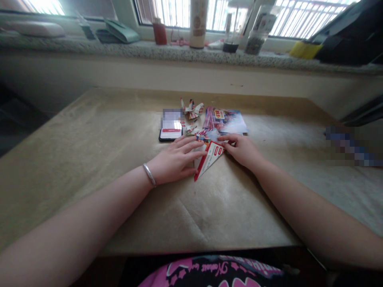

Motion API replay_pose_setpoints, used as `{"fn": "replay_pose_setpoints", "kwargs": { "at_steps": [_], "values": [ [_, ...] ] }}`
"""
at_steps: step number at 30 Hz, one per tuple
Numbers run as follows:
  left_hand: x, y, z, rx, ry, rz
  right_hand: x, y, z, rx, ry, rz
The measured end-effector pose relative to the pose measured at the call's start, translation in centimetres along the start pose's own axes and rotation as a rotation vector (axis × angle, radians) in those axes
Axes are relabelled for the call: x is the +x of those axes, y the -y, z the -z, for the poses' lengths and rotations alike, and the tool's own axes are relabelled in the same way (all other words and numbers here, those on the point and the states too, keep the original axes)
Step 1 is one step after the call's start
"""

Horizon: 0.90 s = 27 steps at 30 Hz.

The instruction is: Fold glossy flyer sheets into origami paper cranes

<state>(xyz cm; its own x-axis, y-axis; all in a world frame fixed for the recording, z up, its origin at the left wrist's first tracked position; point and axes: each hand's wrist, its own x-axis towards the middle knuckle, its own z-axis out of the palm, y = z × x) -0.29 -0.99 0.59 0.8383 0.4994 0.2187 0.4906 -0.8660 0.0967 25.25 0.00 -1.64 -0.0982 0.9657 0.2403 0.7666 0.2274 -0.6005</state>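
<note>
A folded piece of printed paper (212, 156), white with red and bright colours, lies on the table between my hands, with a pointed corner toward me. My left hand (181, 157) rests on its left part, fingers stretched out and spread. At its right corner, my right hand (239, 148) pinches the edge between thumb and fingers. Just beyond lie folded paper shapes (194, 109) with pointed petals or wings. A phone (171, 134) with a lit screen lies past my left hand. Glossy printed sheets (227, 120) are spread beyond my right hand.
The table (143, 223) has a wrinkled tan covering. Behind it runs a speckled windowsill (176, 51) holding a red bottle (159, 32), a tall pale container (198, 26), a clear jar (259, 34) and a green case (122, 31). A dark bag (351, 38) sits at the right.
</note>
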Motion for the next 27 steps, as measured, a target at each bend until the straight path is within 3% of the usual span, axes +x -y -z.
{"fn": "replay_pose_setpoints", "kwargs": {
  "at_steps": [7, 16, 23, 27],
  "values": [
    [0.2, -0.4, -0.4, -0.009, 0.095, 0.070, 0.7, -0.4, -0.5, -0.140, 0.003, 0.248],
    [0.9, -0.7, -0.8, 0.058, 0.066, 0.067, 0.5, -0.4, -0.7, -0.253, 0.014, 0.326],
    [2.8, -1.4, 0.2, 0.146, 0.184, 0.083, 0.6, -1.0, -0.8, -0.267, -0.040, 0.359],
    [3.5, -1.4, 0.4, 0.129, 0.186, 0.108, 0.6, -0.8, -0.5, -0.178, -0.065, 0.362]
  ]
}}
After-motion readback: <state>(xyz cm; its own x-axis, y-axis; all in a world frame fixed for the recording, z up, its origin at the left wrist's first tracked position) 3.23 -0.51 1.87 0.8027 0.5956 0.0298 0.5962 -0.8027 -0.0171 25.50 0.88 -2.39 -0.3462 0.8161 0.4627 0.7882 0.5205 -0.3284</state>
